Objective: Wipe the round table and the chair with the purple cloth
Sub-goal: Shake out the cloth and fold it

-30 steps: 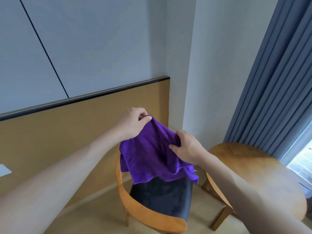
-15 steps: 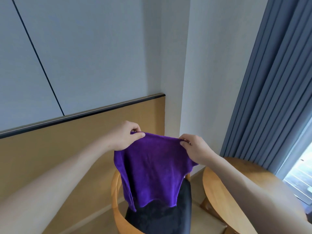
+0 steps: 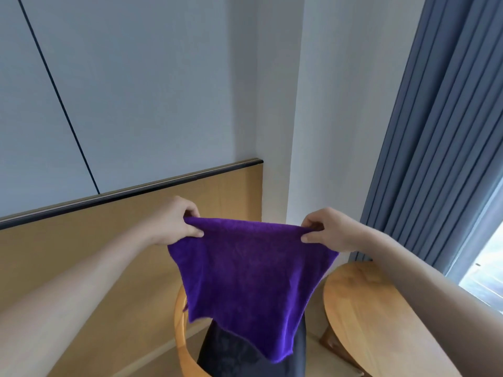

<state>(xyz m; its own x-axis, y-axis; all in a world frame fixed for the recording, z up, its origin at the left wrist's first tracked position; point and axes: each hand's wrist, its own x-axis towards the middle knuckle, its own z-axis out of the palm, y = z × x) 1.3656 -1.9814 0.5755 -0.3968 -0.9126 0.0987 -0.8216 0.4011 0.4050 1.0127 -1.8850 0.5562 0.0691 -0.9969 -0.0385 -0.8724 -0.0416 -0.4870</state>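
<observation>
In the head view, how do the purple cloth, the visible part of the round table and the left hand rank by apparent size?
1. purple cloth, though it hangs nearer the camera.
2. round table, partly hidden by the right arm and cut off by the frame.
3. left hand, clearly smallest.

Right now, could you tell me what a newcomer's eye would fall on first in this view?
The purple cloth, stretched out mid-frame, pinched at its top corners by the left hand and right hand. Under it stands the chair with a dark seat; the round table sits to the right, by the blue curtain.
</observation>
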